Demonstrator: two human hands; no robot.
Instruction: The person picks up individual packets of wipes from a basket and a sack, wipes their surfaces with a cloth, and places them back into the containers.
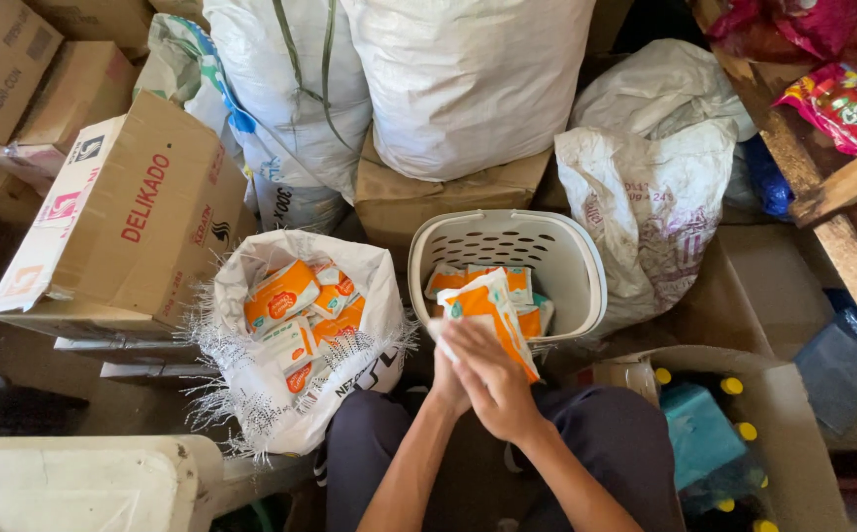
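Both my hands meet in front of me, over my lap, at the near rim of a white perforated plastic basket (578, 258). My right hand (495, 382) lies on top and my left hand (444, 382) is under it. Together they clasp a small stack of orange-and-white packets (487, 303) that leans over the basket's edge. A few more of the same packets (519, 283) lie inside the basket. To its left an open white woven sack (251, 399) holds several such packets (285, 296).
Cardboard boxes (133, 212) are stacked at the left and large white sacks (468, 79) at the back. An open box of yellow-capped bottles (734, 389) stands at my right knee. A wooden shelf (842, 187) with red snack bags runs along the right. A white lid (73, 483) sits lower left.
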